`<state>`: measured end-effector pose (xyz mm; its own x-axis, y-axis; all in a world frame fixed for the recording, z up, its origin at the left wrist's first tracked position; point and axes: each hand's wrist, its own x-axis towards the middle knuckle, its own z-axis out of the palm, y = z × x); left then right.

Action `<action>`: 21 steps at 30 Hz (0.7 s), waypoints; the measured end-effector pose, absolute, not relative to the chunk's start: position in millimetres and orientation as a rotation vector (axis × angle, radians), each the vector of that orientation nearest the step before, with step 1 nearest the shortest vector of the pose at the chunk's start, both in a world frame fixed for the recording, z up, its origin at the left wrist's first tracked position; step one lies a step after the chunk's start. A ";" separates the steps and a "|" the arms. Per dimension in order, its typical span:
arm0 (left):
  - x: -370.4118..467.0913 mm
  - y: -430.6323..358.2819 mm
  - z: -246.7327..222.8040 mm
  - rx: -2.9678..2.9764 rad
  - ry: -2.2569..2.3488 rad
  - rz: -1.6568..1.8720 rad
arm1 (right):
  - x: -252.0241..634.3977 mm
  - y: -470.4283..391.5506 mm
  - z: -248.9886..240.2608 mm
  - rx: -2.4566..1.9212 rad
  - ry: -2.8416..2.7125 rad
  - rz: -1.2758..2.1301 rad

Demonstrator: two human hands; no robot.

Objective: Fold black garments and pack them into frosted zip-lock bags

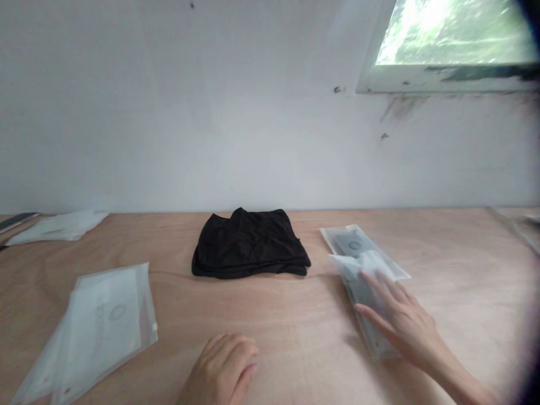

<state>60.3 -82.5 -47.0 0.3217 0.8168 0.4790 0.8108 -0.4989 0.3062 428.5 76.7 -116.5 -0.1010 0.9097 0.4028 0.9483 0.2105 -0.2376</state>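
Observation:
My right hand [399, 315] lies with fingers spread on a frosted plastic bag [365, 292] that has something dark inside. Beneath and behind it shows another such bag [352, 241] with a ring-shaped mark. My left hand [225, 365] rests on the table at the bottom centre, its fingers curled in; whether it holds anything is hidden. Folded black cloth [251, 244] lies in layers near the wall, between and beyond the hands. At the left, frosted zip bags [107, 320] with a ring mark and faint lettering overlap in a fanned stack.
More white bags [61, 226] lie at the far left edge of the wooden table [181, 304], beside a dark strip [17, 221]. A pale wall [253, 112] rises behind the table, with a window [455, 34] at the upper right.

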 end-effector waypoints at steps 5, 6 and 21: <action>30.8 -43.6 -45.0 2.386 1.905 0.641 | 435.3 100.3 -127.7 -1.786 -2.213 -0.246; 22.1 -30.8 -45.1 2.376 1.968 0.606 | 432.8 107.7 -122.1 -1.757 -2.212 -0.264; -36.4 28.4 -8.5 2.346 2.091 0.490 | 310.2 143.3 -55.8 -1.160 -2.332 0.045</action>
<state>-36.4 28.4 -8.5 0.0884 0.9634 0.2531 0.9755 -0.1351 0.1735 310.2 143.3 -55.8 -0.4909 0.7504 0.4428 0.7326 0.6305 -0.2565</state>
